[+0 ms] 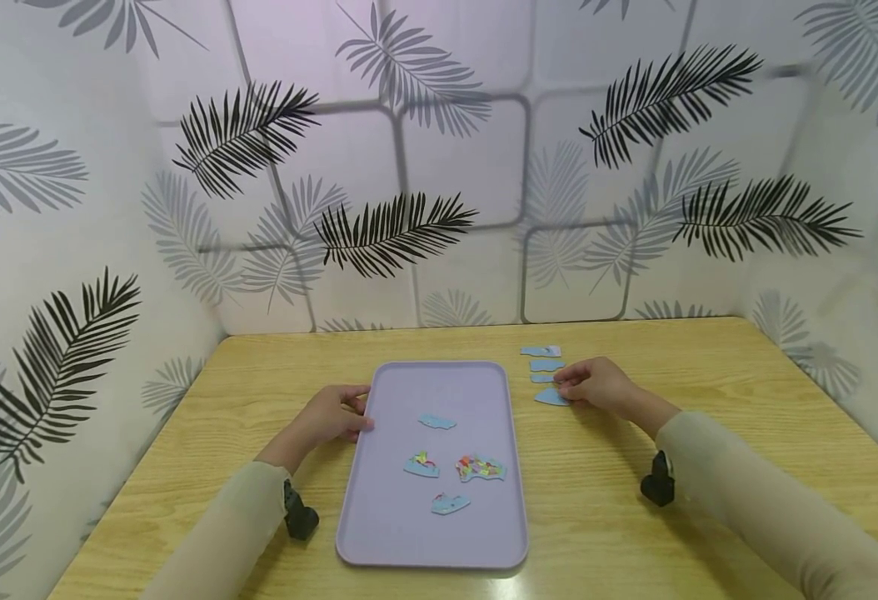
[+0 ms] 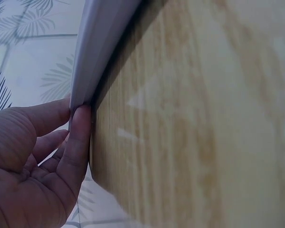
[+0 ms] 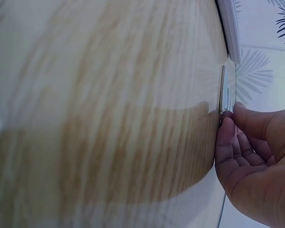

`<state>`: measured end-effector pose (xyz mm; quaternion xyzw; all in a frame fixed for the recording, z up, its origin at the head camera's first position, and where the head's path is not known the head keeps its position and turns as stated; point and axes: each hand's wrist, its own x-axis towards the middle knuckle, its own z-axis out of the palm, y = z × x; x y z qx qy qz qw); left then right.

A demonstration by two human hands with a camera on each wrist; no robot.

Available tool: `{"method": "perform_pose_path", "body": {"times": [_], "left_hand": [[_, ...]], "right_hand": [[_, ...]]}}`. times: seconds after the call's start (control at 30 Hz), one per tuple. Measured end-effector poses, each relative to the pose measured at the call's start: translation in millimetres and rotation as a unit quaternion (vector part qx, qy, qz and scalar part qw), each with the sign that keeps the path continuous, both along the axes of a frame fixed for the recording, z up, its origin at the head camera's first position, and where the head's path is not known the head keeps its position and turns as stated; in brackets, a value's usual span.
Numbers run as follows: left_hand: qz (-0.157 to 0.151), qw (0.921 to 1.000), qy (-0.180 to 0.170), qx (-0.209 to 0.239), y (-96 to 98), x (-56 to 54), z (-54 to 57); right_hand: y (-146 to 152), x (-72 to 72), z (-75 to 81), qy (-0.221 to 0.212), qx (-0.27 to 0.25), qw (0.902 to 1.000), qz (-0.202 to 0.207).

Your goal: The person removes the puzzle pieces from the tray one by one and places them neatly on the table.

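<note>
A lilac tray (image 1: 439, 550) lies on the wooden table, with my left hand (image 1: 334, 414) holding its left rim. In the left wrist view, thumb and fingers meet at the tray's edge (image 2: 97, 52). Right of the tray, my right hand (image 1: 596, 385) pinches the right end of a pale blue, pointed puzzle piece (image 1: 550, 397). That piece shows edge-on as a thin sliver (image 3: 224, 90) in the right wrist view, at my fingertips. Just behind it lies another narrow blue piece (image 1: 541, 378), whose right end is partly hidden by my fingers.
Two more blue pieces, one (image 1: 546, 365) behind the other (image 1: 540, 352), continue the column towards the back. Several pieces lie apart in the tray, among them a blue one (image 1: 437, 422) and a colourful one (image 1: 481, 468). A leaf-patterned wall (image 1: 469, 275) stands behind the table (image 1: 296, 358).
</note>
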<state>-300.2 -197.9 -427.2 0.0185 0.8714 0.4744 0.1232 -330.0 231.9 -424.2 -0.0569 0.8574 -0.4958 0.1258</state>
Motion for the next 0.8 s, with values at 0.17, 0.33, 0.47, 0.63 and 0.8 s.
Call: {"method": "perform_pose_path", "body": {"times": [0.17,0.33,0.47,0.63,0.8], "left_hand": [[0.000,1.0000,-0.002,0.003,-0.3,0.7,0.2],[0.000,1.0000,-0.001,-0.002,0.5,1.6,1.6],[-0.001,1.0000,0.001,-0.007,0.7,1.8,1.7],[0.001,1.0000,0.002,-0.004,0.3,1.3,1.3],[-0.001,1.0000,0.003,-0.002,0.0,0.7,0.4]], "right_hand": [[-1,1.8,2.0,0.003,0.000,1.0000,0.005],[0,3.4,4.7,0.012,0.007,0.9998,0.016],[1,3.6,6.1,0.009,0.005,0.9998,0.016],[-3,4.0,8.7,0.008,-0.007,0.9999,0.012],[-12,8.5,11.3,0.014,-0.023,0.9996,0.012]]}}
